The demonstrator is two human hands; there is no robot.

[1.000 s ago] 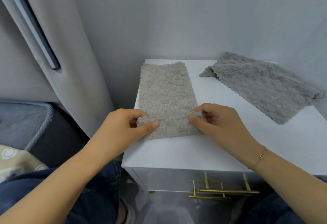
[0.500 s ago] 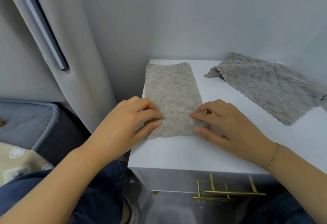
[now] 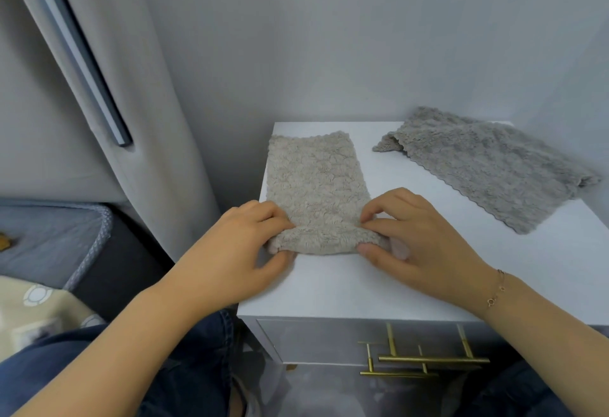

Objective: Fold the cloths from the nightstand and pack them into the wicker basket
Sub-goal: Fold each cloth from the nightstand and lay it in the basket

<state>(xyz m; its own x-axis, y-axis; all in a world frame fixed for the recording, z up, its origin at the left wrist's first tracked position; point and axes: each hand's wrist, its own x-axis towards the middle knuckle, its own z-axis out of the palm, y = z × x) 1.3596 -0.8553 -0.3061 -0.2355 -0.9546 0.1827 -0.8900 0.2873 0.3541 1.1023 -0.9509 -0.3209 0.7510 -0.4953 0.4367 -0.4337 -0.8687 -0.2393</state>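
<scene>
A beige fluffy cloth (image 3: 314, 182), folded into a long strip, lies on the left part of the white nightstand (image 3: 428, 271). My left hand (image 3: 237, 251) pinches its near left corner between thumb and fingers. My right hand (image 3: 415, 235) pinches its near right corner the same way. The near edge of the strip is lifted slightly off the top. A second, grey fluffy cloth (image 3: 487, 166) lies spread and partly folded at the back right of the nightstand. No wicker basket is in view.
A grey curtain (image 3: 131, 103) hangs to the left of the nightstand, with the wall close behind. A bed edge (image 3: 49, 238) lies at the far left. Gold drawer handles (image 3: 425, 359) show on the nightstand front. My knees in blue jeans are below.
Both hands went from pressing the near end flat to pinching its corners, and that near edge is now raised a little. The view shifted slightly.
</scene>
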